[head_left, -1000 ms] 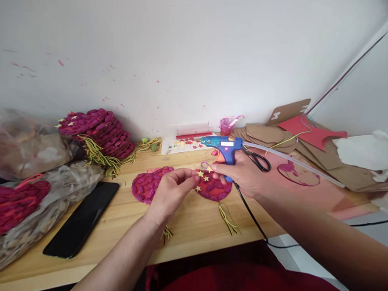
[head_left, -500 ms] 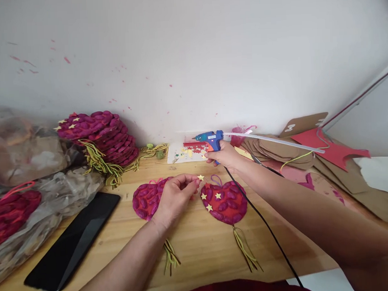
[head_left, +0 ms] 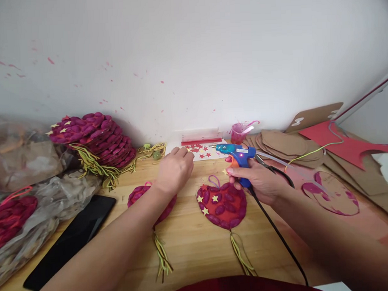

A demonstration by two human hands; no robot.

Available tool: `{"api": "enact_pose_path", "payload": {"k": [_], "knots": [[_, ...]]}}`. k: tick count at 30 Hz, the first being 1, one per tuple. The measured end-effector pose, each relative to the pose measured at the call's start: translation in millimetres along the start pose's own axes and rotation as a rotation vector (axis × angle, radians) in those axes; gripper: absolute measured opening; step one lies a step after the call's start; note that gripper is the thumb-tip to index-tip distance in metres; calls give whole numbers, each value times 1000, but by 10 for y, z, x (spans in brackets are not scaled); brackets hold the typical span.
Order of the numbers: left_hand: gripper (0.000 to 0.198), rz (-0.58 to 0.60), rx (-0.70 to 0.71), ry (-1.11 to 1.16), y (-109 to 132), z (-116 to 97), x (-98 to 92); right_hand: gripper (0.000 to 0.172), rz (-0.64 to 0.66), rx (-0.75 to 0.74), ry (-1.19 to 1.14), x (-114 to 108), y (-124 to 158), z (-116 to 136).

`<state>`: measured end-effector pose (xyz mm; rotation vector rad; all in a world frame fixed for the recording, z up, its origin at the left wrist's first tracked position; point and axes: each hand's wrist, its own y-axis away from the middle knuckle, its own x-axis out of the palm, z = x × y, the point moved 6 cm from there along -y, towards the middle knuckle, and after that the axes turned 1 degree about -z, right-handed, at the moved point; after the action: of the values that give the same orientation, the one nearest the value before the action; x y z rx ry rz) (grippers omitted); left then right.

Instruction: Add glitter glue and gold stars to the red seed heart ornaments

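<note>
My right hand (head_left: 257, 177) is wrapped round a blue glue gun (head_left: 242, 154), whose nozzle points left; a yellow star (head_left: 225, 172) shows by its fingertips. Over the near edge of a white sheet (head_left: 216, 153) with red and yellow stars, my left hand (head_left: 175, 169) has its fingers curled down, and what they hold, if anything, is hidden. Below my right hand lies a red and purple heart (head_left: 229, 203) with several stars, a purple loop and a yellow-green tassel. Another heart (head_left: 140, 196) is partly covered by my left forearm.
Stacked hearts (head_left: 94, 132) stand at the back left, beside plastic bags (head_left: 19, 147). A black phone (head_left: 70, 241) lies at the left. At the back are a pink cup (head_left: 238, 133) and cardboard pieces (head_left: 283, 142). The glue gun's black cord (head_left: 280, 240) crosses the right side.
My left hand has moved away from the right heart, up to the star sheet. My right hand and the glue gun have moved right and nearer. The view has shifted slightly.
</note>
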<state>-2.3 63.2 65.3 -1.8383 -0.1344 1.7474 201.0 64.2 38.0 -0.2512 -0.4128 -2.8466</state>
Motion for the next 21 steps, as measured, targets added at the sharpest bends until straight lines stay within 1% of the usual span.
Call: {"api": "enact_pose_path", "payload": {"k": [2,4,6,8,12,15,18,20,21], "knots": [[24,88,30,-122,-148,-9,175,38,15,19,-11,-28,66,-55],[24,170,39,-172,-212,-12,325,39,24,52,-18,-46,115,-106],[23,225,50,-180,-197,0,421,41,20,76,-32,-62,147,-135],[22,231,50,-156,-137,41,452,42,8,81,-47,-77,164,-139],[29,106,-16,-16,-28,183,376,39,3,92,-64,-76,168,-141],[26,60,-72,91,-3,246,323,36,18,88,-57,-46,163,-148],[16,19,-66,195,4,171,197,35,9,69,-47,-26,170,-137],[13,-68,-22,316,42,36,10,32,13,50,-45,-5,183,-111],[12,-134,5,379,81,-44,-113,30,26,44,-44,13,192,-98]]}}
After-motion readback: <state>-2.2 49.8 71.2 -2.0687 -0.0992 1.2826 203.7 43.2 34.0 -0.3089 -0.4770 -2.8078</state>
